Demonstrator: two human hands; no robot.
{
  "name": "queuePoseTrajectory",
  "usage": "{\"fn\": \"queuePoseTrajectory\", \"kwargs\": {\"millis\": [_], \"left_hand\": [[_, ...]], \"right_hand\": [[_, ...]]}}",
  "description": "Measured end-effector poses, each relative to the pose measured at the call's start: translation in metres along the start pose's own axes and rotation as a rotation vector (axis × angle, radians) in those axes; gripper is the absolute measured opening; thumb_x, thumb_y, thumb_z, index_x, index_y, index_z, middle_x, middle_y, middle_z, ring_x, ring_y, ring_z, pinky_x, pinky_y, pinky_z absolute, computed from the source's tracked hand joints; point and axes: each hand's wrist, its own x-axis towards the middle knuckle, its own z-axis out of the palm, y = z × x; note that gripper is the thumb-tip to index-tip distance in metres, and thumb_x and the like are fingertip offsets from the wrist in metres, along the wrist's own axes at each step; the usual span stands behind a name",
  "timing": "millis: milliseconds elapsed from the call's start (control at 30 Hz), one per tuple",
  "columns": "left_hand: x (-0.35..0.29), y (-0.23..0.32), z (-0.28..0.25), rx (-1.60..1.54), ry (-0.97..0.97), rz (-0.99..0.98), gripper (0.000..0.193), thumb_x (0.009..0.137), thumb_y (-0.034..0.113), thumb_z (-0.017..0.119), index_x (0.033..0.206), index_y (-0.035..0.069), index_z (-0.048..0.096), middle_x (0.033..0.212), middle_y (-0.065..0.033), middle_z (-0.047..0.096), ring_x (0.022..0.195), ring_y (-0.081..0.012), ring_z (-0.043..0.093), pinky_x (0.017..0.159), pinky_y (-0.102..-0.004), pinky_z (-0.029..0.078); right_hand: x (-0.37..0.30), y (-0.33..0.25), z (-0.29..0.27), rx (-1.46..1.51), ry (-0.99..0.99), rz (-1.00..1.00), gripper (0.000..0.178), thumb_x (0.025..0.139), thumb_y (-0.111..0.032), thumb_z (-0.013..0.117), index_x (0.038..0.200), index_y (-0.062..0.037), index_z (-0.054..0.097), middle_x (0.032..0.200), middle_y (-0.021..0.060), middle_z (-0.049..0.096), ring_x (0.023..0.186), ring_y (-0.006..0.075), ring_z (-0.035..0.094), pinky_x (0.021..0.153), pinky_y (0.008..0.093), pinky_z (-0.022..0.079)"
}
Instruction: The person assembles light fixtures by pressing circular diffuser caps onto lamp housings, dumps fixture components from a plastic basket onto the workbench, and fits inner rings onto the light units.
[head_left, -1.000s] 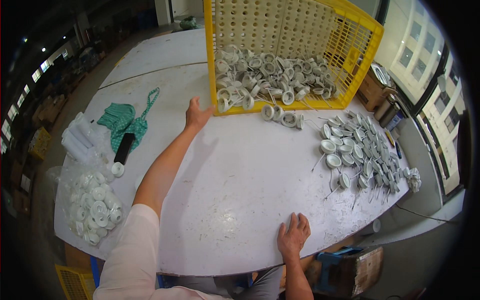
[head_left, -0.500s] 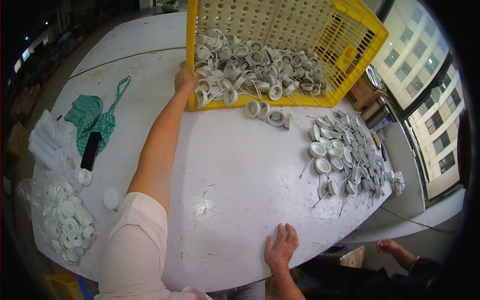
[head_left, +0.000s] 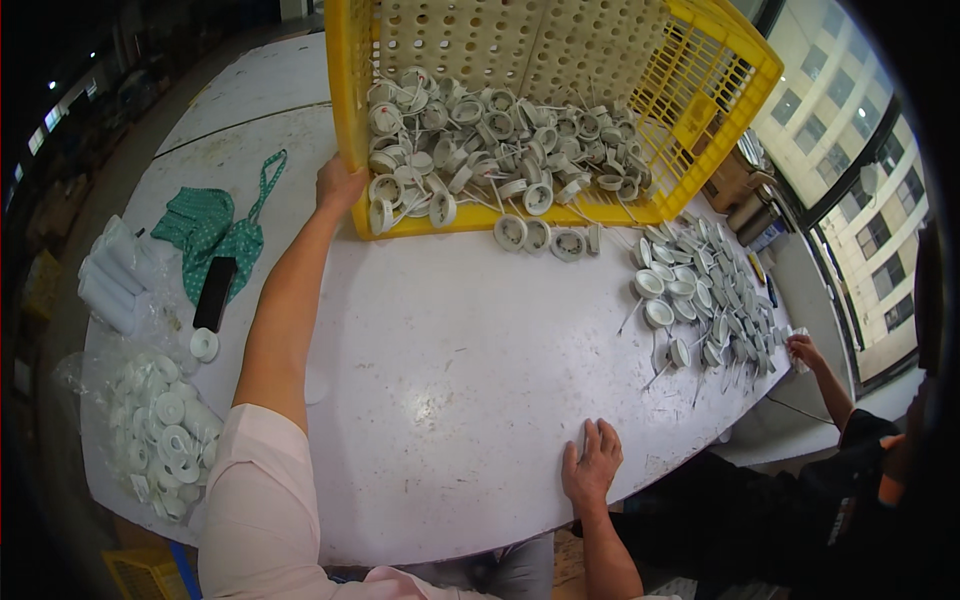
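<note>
Inspector: Nearest first. How do the fingers stand?

Recorder: The person's right hand rests on the scuffed white tabletop near its front edge, fingers extended, thumb held apart. The yellow plastic lattice-walled crate lies well beyond those fingertips. Farther out, the left hand touches the crate's left edge, close to the lower front corner. How far its fingers wrap the rim cannot be told.

Inspector: What lies about the crate?

Recorder: Just in front, a row of loose, round, cup-shaped white fittings sits on the tabletop. To the right is a wide spread of pale round fittings with thin wires. Inside the crate, a heap of wired white fittings lies before a perforated beige panel.

Inspector: Differences from one second earlier?

Recorder: The right hand remains on the same part of the tabletop. At right, a co-worker in black, out of view then, is now present, one hand at a crumpled white wad. The left hand, then spread beside the crate's corner, is now against its edge. The crate's left end stands farther left of the loose row.
</note>
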Motion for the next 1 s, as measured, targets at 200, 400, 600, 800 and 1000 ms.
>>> {"fn": "queuePoseTrajectory", "kwargs": {"millis": [200,400,600,800,1000], "left_hand": [[-0.025,-0.056,-0.056,0.033,0.011,-0.013,0.036,0.078,0.025,0.062,0.108,0.005,0.065,0.102,-0.0209,0.067,0.096,-0.0354,0.064,0.083,-0.0418,0.051],[-0.05,-0.073,-0.101,0.089,-0.022,-0.051,0.038,0.077,0.026,0.064,0.106,0.003,0.066,0.1,-0.0204,0.068,0.093,-0.0332,0.066,0.081,-0.04,0.052],[-0.07,-0.094,-0.127,-0.041,0.032,-0.053,0.039,0.076,0.026,0.066,0.105,-0.001,0.066,0.098,-0.02,0.069,0.092,-0.0315,0.067,0.08,-0.0389,0.052],[-0.087,-0.131,-0.161,0.148,0.271,-0.017,0.058,0.08,0.021,0.067,0.13,-0.001,0.048,0.126,-0.0203,0.057,0.111,-0.0309,0.059,0.091,-0.0346,0.048],[-0.278,-0.025,-0.126,-0.216,-0.05,0.313,0.062,0.081,0.003,0.063,0.139,0.002,0.04,0.126,-0.019,0.057,0.112,-0.0275,0.059,0.092,-0.035,0.047]], "right_hand": [[0.0,-0.002,0.004,0.022,0.033,-0.008,0.049,0.079,-0.021,0.064,0.124,-0.0044,0.053,0.129,0.0174,0.045,0.123,0.0353,0.04,0.102,0.0484,0.031],[-0.005,0.005,0.002,0.032,0.068,-0.01,0.047,0.08,-0.021,0.064,0.123,-0.0044,0.054,0.129,0.0173,0.046,0.124,0.0341,0.04,0.103,0.0469,0.031],[-0.003,0.014,0.002,0.058,0.109,-0.014,0.046,0.08,-0.021,0.064,0.121,-0.0039,0.055,0.128,0.0171,0.047,0.123,0.0335,0.042,0.103,0.0465,0.031],[-0.001,0.004,0.014,0.093,0.124,-0.044,0.045,0.08,-0.02,0.064,0.121,-0.0033,0.056,0.128,0.0179,0.048,0.123,0.0339,0.042,0.103,0.0469,0.031],[0.003,0.035,0.002,0.012,0.142,-0.009,0.044,0.078,-0.017,0.065,0.119,-0.002,0.056,0.125,0.0187,0.049,0.121,0.0355,0.043,0.101,0.0475,0.033]]}}
